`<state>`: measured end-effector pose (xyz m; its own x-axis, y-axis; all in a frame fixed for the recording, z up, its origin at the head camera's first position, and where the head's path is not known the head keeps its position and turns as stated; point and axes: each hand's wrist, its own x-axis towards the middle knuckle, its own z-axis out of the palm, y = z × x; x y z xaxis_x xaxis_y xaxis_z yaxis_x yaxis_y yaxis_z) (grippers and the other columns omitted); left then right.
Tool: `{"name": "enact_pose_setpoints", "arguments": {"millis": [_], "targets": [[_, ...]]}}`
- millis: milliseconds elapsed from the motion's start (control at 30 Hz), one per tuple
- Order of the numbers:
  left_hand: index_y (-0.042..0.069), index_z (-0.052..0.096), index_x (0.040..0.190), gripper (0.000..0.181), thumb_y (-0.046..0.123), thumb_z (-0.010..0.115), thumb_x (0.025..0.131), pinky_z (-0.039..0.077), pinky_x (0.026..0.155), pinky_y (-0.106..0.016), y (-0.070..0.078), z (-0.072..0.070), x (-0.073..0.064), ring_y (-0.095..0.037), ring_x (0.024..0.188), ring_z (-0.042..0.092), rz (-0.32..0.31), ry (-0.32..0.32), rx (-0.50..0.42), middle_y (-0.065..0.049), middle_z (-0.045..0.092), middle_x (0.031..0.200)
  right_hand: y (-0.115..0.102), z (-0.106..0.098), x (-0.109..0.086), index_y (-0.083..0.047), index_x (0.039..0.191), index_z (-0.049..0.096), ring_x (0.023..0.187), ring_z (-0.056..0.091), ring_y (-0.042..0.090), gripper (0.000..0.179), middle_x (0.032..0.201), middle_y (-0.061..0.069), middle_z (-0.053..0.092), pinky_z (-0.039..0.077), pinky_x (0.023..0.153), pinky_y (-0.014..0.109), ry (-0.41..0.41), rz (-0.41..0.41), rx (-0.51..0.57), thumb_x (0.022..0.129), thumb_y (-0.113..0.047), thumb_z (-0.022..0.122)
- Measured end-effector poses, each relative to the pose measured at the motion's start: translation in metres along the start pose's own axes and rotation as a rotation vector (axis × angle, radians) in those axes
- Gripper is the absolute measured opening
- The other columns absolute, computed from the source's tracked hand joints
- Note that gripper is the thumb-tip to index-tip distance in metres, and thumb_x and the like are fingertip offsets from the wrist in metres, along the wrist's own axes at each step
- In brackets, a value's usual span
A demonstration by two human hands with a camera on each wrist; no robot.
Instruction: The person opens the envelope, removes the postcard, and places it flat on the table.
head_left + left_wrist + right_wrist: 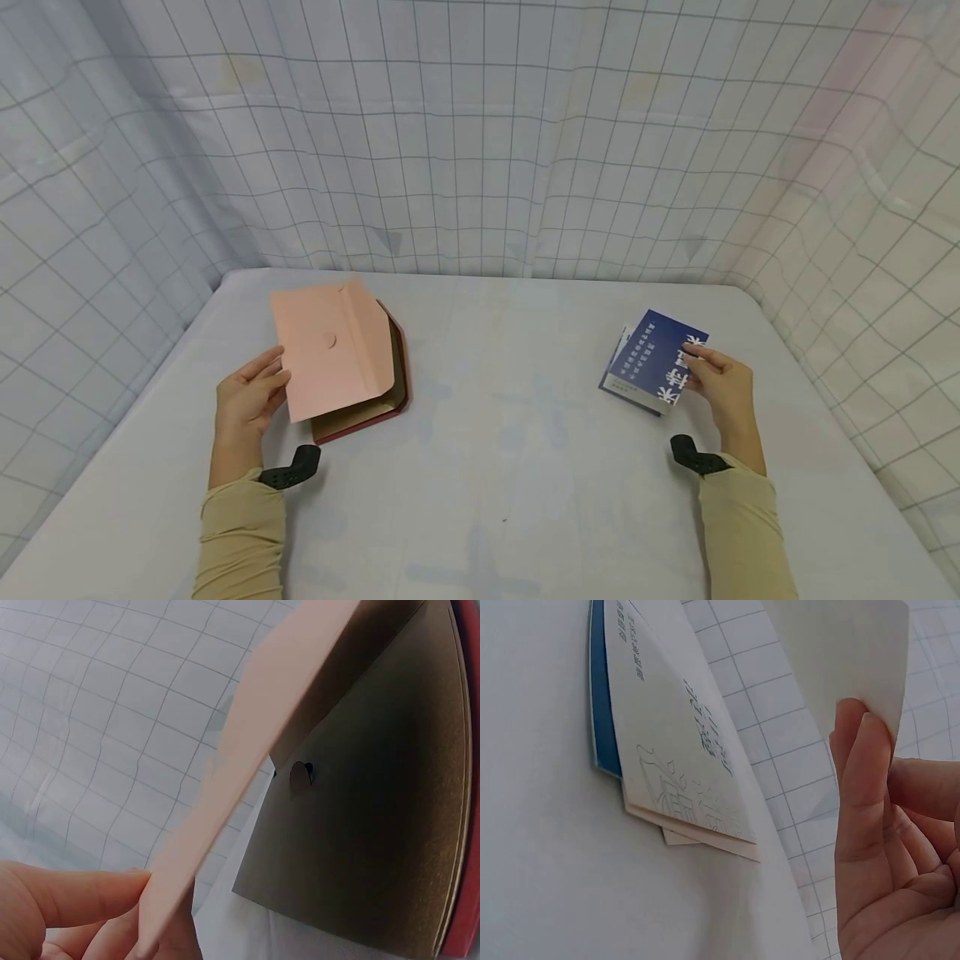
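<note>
On the left side of the table, my left hand (243, 400) pinches the left edge of a pink envelope-like panel (315, 367) with a fold and a small round mark. It is tilted up over a red-edged piece with a gold inside (367, 410). In the left wrist view the gold inside (360, 802) shows a small rounded cutout. At the right, my right hand (720, 387) pinches the edge of a blue booklet (648, 358) with white characters. In the right wrist view its fingers hold a plain pale sheet (862, 652), apart from a cream printed cover (667, 742) with blue behind it.
A white cloth covers the table (487, 467). Grid-patterned curtains (480, 150) hang at the back and on both sides. Each wrist wears a black camera mount, one at the left wrist (292, 471) and one at the right (697, 458).
</note>
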<state>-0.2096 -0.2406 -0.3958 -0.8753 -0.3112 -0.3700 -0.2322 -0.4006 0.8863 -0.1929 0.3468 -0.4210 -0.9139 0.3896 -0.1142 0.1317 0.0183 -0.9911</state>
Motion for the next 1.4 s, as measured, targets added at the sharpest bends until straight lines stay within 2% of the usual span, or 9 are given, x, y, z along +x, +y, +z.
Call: {"name": "enact_pose_setpoints", "arguments": {"millis": [200, 433, 667, 833, 1167, 1267, 1333, 1400], "targets": [[0.027, 0.075, 0.09, 0.044, -0.013, 0.059, 0.081, 0.051, 0.056, -0.017, 0.0, -0.001, 0.001, 0.001, 0.065, 0.062, -0.016, -0.004, 0.006, 0.015, 0.069, 0.069, 0.005, -0.001, 0.001, -0.02, 0.106, 0.071, 0.057, 0.057, -0.001, 0.02, 0.068, -0.022, 0.066, 0.051, 0.057, 0.013, 0.012, 0.049, -0.037, 0.091, -0.014, 0.06], [0.028, 0.075, 0.081, 0.046, -0.014, 0.056, 0.082, 0.051, 0.057, -0.016, -0.003, -0.004, 0.003, 0.001, 0.065, 0.062, -0.016, -0.025, 0.03, 0.016, 0.069, 0.069, 0.01, -0.003, 0.004, -0.019, 0.109, 0.069, 0.058, 0.055, -0.002, 0.022, 0.067, -0.023, 0.063, 0.051, 0.057, 0.014, 0.024, 0.057, -0.102, 0.091, -0.014, 0.059], [0.029, 0.074, 0.075, 0.046, -0.013, 0.057, 0.082, 0.05, 0.057, -0.016, -0.005, -0.005, 0.006, 0.001, 0.064, 0.061, -0.02, -0.033, 0.05, 0.017, 0.068, 0.069, 0.015, -0.004, 0.008, -0.013, 0.121, 0.064, 0.06, 0.055, -0.003, 0.03, 0.067, -0.025, 0.061, 0.051, 0.058, 0.014, 0.03, 0.077, -0.17, 0.092, -0.017, 0.058], [0.03, 0.073, 0.071, 0.047, -0.013, 0.057, 0.083, 0.05, 0.057, -0.016, -0.007, -0.005, 0.008, 0.002, 0.064, 0.06, -0.021, -0.039, 0.07, 0.017, 0.067, 0.068, 0.018, -0.004, 0.009, -0.015, 0.117, 0.066, 0.058, 0.055, -0.003, 0.027, 0.066, -0.025, 0.061, 0.051, 0.057, 0.013, 0.035, 0.071, -0.173, 0.092, -0.016, 0.058], [0.03, 0.07, 0.069, 0.048, -0.014, 0.055, 0.082, 0.049, 0.059, -0.013, -0.013, -0.005, 0.012, 0.006, 0.067, 0.058, 0.0, -0.007, 0.145, 0.018, 0.065, 0.067, 0.019, -0.002, 0.01, 0.0, 0.131, 0.053, 0.058, 0.055, -0.004, 0.042, 0.064, -0.027, 0.057, 0.05, 0.058, 0.014, 0.019, 0.077, -0.292, 0.093, -0.019, 0.057], [0.027, 0.07, 0.082, 0.042, -0.012, 0.057, 0.082, 0.049, 0.059, -0.011, -0.017, -0.005, 0.013, 0.009, 0.068, 0.056, 0.027, 0.029, 0.232, 0.021, 0.063, 0.064, 0.021, -0.001, 0.011, 0.0, 0.131, 0.052, 0.056, 0.057, -0.004, 0.043, 0.061, -0.026, 0.057, 0.049, 0.058, 0.014, 0.004, 0.078, -0.322, 0.093, -0.019, 0.057], [0.021, 0.069, 0.103, 0.041, -0.012, 0.059, 0.08, 0.048, 0.06, -0.01, -0.019, -0.005, 0.013, 0.011, 0.067, 0.055, 0.057, 0.051, 0.315, 0.024, 0.061, 0.063, 0.023, -0.001, 0.011, 0.0, 0.132, 0.052, 0.055, 0.058, -0.003, 0.043, 0.06, -0.024, 0.056, 0.048, 0.058, 0.013, 0.0, 0.08, -0.345, 0.093, -0.018, 0.056], [0.009, 0.06, 0.123, 0.048, -0.011, 0.06, 0.079, 0.047, 0.059, -0.009, -0.021, -0.005, 0.013, 0.012, 0.065, 0.054, 0.076, 0.065, 0.391, 0.025, 0.059, 0.061, 0.025, -0.001, 0.012, 0.0, 0.132, 0.052, 0.055, 0.058, -0.003, 0.042, 0.06, -0.021, 0.055, 0.048, 0.058, 0.013, -0.002, 0.077, -0.363, 0.093, -0.016, 0.056]]}}
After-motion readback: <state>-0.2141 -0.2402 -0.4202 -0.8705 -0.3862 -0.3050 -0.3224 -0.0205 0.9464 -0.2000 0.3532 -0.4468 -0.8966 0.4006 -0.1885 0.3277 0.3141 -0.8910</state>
